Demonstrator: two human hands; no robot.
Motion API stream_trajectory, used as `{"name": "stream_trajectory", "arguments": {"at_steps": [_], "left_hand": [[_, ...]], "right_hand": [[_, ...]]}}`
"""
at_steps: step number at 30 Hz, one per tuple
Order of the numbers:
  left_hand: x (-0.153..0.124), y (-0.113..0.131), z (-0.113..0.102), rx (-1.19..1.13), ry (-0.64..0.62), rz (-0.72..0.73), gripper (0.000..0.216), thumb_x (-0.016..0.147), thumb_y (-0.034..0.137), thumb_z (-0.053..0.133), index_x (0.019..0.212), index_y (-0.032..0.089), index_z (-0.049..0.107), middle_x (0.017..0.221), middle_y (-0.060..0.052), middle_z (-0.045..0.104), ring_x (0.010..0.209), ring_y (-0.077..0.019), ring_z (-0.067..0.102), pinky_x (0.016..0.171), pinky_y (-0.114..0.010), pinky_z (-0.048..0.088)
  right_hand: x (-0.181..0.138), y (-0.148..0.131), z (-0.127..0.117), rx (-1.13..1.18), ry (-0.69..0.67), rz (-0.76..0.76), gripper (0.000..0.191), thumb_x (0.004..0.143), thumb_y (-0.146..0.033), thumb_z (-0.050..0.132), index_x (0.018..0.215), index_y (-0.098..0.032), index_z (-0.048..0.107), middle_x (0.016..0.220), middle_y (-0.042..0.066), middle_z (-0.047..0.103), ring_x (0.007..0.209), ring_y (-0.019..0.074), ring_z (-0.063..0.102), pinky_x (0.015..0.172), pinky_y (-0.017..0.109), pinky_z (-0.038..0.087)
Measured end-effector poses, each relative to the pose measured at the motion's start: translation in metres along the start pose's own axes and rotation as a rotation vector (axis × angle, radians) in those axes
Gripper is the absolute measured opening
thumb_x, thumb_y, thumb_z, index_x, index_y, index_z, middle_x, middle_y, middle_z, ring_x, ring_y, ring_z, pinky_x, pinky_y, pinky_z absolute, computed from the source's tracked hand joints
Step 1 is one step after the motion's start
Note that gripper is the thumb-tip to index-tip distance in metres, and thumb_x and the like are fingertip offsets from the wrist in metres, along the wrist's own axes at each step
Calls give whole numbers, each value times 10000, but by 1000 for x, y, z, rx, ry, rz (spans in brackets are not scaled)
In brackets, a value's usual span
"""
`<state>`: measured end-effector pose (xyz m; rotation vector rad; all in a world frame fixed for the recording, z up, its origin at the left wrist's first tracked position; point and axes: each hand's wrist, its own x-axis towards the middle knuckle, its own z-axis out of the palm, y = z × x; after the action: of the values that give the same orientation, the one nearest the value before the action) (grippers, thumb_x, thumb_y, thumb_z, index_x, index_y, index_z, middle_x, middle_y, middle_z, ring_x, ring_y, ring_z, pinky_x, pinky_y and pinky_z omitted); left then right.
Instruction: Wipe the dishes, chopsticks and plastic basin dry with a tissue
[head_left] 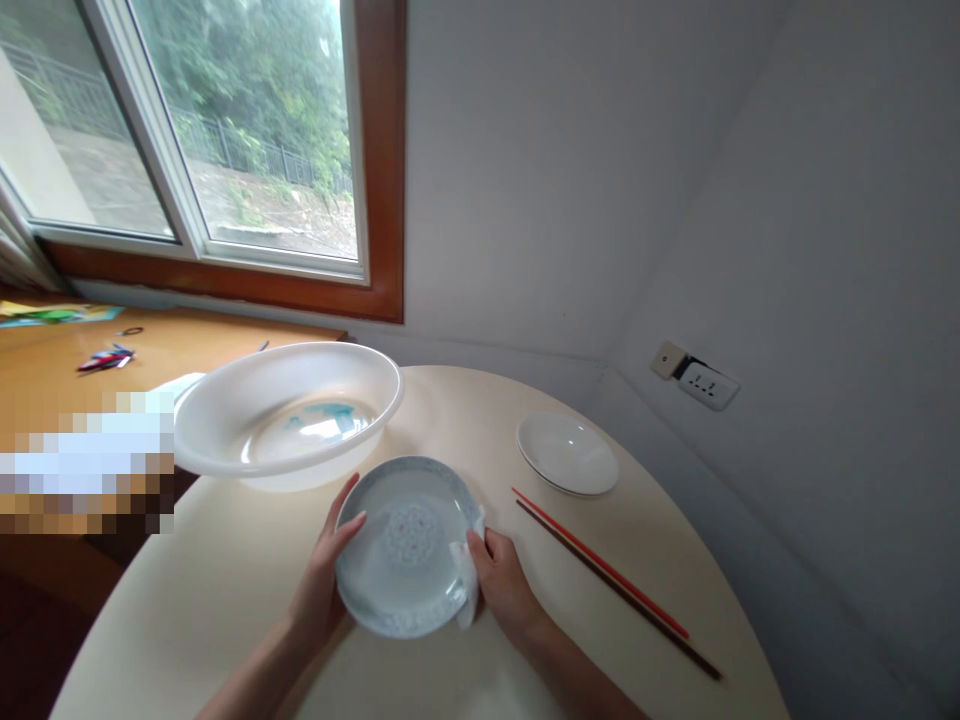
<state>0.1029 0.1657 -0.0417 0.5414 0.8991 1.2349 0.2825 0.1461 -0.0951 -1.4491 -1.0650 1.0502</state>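
A round plate (409,585) with a pale blue-grey rim and a patterned centre is held between my hands above the table. My left hand (336,545) grips its left edge, thumb over the rim and fingers beneath. At the right edge, my right hand (499,570) pinches a white tissue (466,580) against the rim, so the tissue lies partly over the plate's surface. The undersides of the plate and the fingers there are hidden.
A translucent basin (289,465) stands behind the plate on the left of the round table (187,590). White dishes (568,455), apparently stacked, sit at right. A red chopstick (600,563) and a dark chopstick (619,590) lie nearby. A wooden desk (187,325) adjoins; an outlet (707,385) is on the wall.
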Motion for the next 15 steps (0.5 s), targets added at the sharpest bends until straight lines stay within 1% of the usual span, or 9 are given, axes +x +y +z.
{"name": "stream_trajectory", "arguments": {"at_steps": [1,3,6,10,12,15], "left_hand": [[-2,-1,1,13,-27,0,703,671,291,673,1312,325,386,1168,-33,612,966,-261,617,822,-349,492],[-6,-4,2,39,-103,-22,832,630,302,711,1358,314,307,1217,-69,578,1021,-303,586,851,-378,476],[-7,-13,0,90,-184,-31,962,570,292,755,1383,284,240,1217,-117,567,1071,-354,543,824,-396,481],[-3,-22,-6,165,-177,-13,1045,510,196,776,1383,267,206,1157,-114,593,1116,-341,506,803,-345,478],[-1,-23,-8,171,-173,-22,1046,491,155,761,1377,255,215,1130,-106,603,1102,-326,515,800,-327,474],[1,-22,-9,178,-168,-49,987,497,121,715,1359,251,253,1066,-91,624,1019,-303,563,758,-317,478]], "right_hand": [[0,0,0,19,20,-4,408,690,-548,497,593,-152,493,497,-30,436,449,85,407,379,188,333],[0,1,0,51,58,17,394,689,-536,505,607,-150,499,502,-32,436,456,88,407,395,195,335],[1,4,0,82,111,40,384,691,-529,504,616,-152,502,493,-38,435,449,93,408,405,204,336],[2,7,0,108,138,-1,394,685,-527,522,632,-136,532,546,-9,497,505,106,441,439,208,367],[3,7,0,117,122,38,404,673,-546,523,634,-144,523,522,-22,472,472,102,423,394,203,350],[2,6,1,127,108,80,405,654,-558,530,623,-156,503,487,-44,422,426,92,394,342,194,322]]}}
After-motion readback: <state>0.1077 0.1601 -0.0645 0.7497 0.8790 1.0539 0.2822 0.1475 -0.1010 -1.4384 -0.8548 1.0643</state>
